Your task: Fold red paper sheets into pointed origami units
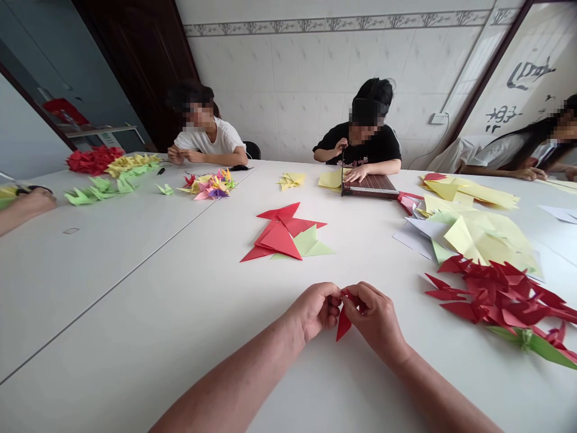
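Observation:
My left hand (315, 311) and my right hand (375, 316) meet over the white table (180, 313) and both pinch a small folded red paper piece (343, 322). Its pointed tip hangs down between my hands, close to the tabletop. The fingers of both hands are curled tight on its upper edge. Ahead of my hands lies a loose pile of folded red and light green paper triangles (286, 236). To my right sits a heap of finished red folded paper figures (500, 294).
Yellow and white paper sheets (478, 234) lie at the right. Across the table a person presses a paper cutter (369, 185); another person sits near multicoloured folded figures (210, 185). Green (101, 189), yellow and red (92, 159) folded heaps lie far left, beside someone's hand (31, 201).

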`<state>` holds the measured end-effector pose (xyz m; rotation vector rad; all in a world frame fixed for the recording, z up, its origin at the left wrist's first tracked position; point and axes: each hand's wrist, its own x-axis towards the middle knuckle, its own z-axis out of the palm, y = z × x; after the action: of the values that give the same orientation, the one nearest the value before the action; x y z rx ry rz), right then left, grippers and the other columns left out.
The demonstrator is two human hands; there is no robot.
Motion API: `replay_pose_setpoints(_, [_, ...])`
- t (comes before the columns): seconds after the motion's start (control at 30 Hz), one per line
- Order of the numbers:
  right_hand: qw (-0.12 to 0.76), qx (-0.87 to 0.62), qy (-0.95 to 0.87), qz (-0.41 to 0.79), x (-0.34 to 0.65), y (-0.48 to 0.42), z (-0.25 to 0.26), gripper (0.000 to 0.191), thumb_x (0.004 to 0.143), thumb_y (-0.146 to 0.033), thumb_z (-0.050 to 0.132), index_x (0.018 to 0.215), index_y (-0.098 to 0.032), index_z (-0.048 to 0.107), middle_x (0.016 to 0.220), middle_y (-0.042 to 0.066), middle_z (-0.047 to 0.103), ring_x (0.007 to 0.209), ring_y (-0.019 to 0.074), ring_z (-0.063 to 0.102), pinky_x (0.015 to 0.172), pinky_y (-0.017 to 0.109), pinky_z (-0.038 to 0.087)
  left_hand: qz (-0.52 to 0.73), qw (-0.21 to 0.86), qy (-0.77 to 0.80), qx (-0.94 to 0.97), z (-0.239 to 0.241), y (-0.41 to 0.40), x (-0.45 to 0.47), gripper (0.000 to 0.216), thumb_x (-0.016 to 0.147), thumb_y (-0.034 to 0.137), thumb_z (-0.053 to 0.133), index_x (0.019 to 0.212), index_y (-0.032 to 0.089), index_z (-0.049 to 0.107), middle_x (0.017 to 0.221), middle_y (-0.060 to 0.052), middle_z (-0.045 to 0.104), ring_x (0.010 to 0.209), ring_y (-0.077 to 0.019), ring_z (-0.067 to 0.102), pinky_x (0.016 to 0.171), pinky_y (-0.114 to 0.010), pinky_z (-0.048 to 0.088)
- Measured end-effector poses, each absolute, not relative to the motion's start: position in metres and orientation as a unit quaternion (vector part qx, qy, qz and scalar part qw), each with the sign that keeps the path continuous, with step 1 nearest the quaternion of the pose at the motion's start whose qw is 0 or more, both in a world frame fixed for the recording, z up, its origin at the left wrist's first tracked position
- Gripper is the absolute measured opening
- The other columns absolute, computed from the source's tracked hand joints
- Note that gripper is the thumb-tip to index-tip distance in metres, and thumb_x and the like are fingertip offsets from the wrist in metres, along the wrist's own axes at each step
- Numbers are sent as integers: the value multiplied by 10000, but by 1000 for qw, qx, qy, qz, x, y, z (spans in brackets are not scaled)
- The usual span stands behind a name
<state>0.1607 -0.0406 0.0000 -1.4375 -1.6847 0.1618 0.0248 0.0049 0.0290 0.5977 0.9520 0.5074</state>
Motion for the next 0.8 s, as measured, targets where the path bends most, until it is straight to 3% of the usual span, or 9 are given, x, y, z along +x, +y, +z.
replay_pose_setpoints(0.27, [466,-558,-670,154,163,-41,5,185,820,-184,510,652,-209,583,621,-13,562,527,100,475,468,217,373,238,819,444,276,23,7,26,144,555,117,558,584,159,423,577,46,400,493,-46,373,439,-178,274])
replay_pose_setpoints(0.8, [479,-587,-633,157,160,-41,5,193,785,-201,515,593,-208,499,584,-23,518,501,98,436,449,216,356,227,818,443,289,19,8,24,140,561,153,583,618,159,455,620,41,427,514,-50,388,449,-181,280])
